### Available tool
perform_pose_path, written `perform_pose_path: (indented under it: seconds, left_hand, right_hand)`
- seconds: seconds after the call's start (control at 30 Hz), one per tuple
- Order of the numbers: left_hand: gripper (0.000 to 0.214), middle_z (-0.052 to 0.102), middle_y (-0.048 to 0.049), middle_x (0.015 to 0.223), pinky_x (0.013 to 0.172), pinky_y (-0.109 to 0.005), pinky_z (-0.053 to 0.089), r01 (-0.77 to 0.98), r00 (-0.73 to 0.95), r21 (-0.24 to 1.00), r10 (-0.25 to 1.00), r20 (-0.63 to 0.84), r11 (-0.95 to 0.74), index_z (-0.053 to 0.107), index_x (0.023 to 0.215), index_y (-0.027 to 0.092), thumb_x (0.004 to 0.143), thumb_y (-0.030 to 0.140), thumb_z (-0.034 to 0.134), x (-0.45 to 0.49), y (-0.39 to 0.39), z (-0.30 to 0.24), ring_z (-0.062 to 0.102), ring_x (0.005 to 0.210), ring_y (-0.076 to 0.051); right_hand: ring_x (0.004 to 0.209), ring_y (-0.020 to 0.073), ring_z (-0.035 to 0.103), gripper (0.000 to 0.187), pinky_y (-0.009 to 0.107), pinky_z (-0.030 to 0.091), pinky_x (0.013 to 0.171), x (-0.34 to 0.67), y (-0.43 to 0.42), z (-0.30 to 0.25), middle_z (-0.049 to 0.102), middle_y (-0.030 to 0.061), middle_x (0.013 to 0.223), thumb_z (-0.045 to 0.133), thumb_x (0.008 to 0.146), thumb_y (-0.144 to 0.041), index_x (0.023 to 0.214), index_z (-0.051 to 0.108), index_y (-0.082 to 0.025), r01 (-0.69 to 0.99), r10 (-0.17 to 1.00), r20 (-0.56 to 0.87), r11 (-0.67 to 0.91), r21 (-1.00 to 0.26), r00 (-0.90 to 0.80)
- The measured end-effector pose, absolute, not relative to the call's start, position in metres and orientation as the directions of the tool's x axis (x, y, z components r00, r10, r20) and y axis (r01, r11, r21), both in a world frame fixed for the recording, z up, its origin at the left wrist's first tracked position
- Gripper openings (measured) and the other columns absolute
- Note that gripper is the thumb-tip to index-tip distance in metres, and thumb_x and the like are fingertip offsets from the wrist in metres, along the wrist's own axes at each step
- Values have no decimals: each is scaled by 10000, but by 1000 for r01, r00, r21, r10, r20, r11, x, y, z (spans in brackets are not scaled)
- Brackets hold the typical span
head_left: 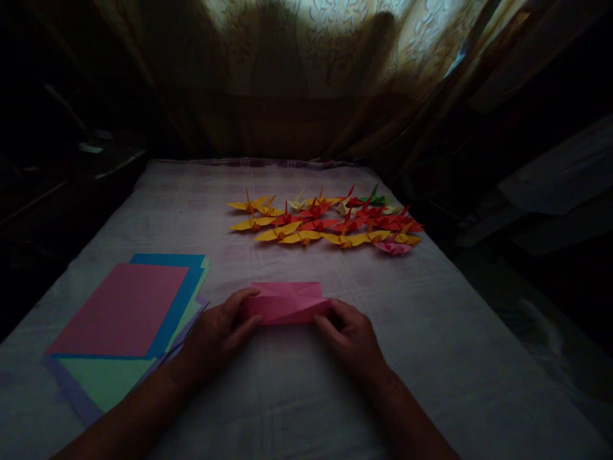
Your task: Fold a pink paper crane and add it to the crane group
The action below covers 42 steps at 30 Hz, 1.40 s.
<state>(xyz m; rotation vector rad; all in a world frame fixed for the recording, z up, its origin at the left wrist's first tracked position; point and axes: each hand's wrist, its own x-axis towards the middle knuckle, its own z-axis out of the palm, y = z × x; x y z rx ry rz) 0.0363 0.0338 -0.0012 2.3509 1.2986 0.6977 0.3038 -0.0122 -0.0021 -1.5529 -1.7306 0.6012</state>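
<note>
Between my hands is a pink sheet of origami paper, creased and partly folded, its near half lifted off the cloth. My left hand pinches its left edge between thumb and fingers. On the opposite edge, my right hand has the same kind of pinch grip. The far part of the paper shows crease lines and lies toward the back of the table. Left of my left forearm is a loose stack of coloured paper, with a pink sheet on top of a blue sheet.
Several folded paper cranes in yellow, red, white, green and pink stand in rows beyond my hands. Pale green paper and purple paper stick out under the stack. A checked cloth covers the table; a patterned curtain hangs behind.
</note>
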Motion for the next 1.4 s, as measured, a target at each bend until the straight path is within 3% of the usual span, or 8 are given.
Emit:
perform_pose_path:
  seconds: [0.1,0.23,0.37,0.6,0.83,0.97,1.13,1.4]
  left_hand:
    - [498,634,-97,1248,820,-361,576,693,424,473,838,344,-544,349,1426,262,963,380,489,40,34,-2,672,1047,-233]
    - [405,437,-115,1501,1120,-541,338,642,596,214,655,464,-736,462,1379,258,974,276,475,47,29,-1,363,1408,-315]
    - [510,538,-69,1433,1185,-508,232,469,826,152,493,275,-870,412,1458,245,982,414,475,54,22,-6,389,1398,-281]
    - [685,336,-89,1561,1177,-484,228,520,844,219,537,21,-826,294,1523,222,966,612,379,57,20,-8,302,1444,-286]
    - [680,329,-93,1562,1178,-492,215,535,839,245,543,-38,-809,312,1518,217,967,611,376,59,21,-3,307,1440,-298]
    - [679,344,-95,1555,1174,-482,228,529,841,237,540,-18,-815,311,1519,217,969,612,367,58,20,-5,320,1434,-294]
    - [657,365,-89,1549,1175,-475,233,524,837,229,545,38,-820,322,1516,234,968,590,399,57,20,-10,330,1430,-284]
    - [652,379,-94,1542,1169,-471,238,515,844,222,535,33,-828,336,1511,230,972,592,385,57,22,-9,342,1423,-287]
  right_hand:
    - [705,182,673,308,279,508,661,293,-6,-6,718,16,769,581,851,-354,1100,657,-190,655,966,180,14,-755,187]
    - [651,182,655,528,282,501,626,287,-1,-10,689,5,721,548,852,-370,1328,535,-143,746,950,209,-34,-665,230]
    - [670,188,657,548,292,512,646,287,1,-10,702,28,774,515,868,-339,1375,489,-132,825,953,245,-10,-565,179]
    - [858,227,646,462,336,536,760,286,0,-13,668,119,1031,477,905,-274,1346,524,-142,917,949,309,63,-394,68]
    - [935,216,612,277,337,526,815,284,-2,-13,620,121,1149,489,925,-241,1127,679,-225,946,930,368,126,-298,-8]
    - [1276,282,486,300,447,444,1002,282,-4,-12,534,122,1401,461,955,-253,1170,668,-228,947,903,404,248,-205,-150]
    - [1407,260,363,472,534,236,1166,277,-7,-15,445,97,1498,432,988,-372,1424,473,-194,886,899,226,419,-199,-374]
    - [1450,299,274,641,609,181,1168,297,-16,-6,323,142,1549,474,960,-502,1491,363,-161,933,954,6,294,-207,-299]
